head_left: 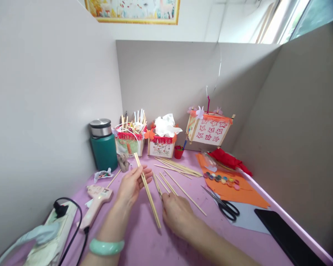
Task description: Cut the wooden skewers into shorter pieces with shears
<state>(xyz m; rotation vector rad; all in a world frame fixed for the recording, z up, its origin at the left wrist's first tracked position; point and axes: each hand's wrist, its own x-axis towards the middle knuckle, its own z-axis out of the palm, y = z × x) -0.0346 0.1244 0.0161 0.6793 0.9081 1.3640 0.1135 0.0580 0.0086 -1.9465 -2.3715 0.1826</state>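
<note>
A few thin wooden sticks [150,195] lie slanted across my left hand [133,184], pinned by the thumb while the other fingers reach out behind them. A pale green bangle [106,247] circles that wrist. My right hand [176,212] is low over the purple tabletop, its fingers closed around the near ends of several loose wooden sticks [170,183]; the fingertips are partly hidden. One longer stick [187,194] lies to the right of these. Farther back rests a bundle of similar sticks [180,167].
On the left are a glue gun [96,203], a power strip [52,232] with cables and a green thermos [103,146]. Decorated boxes [161,147] and a paper lantern [211,129] stand behind. Scissors [224,207], paint pots [222,179], orange sheet [244,194] and black phone-like slab [288,232] lie right.
</note>
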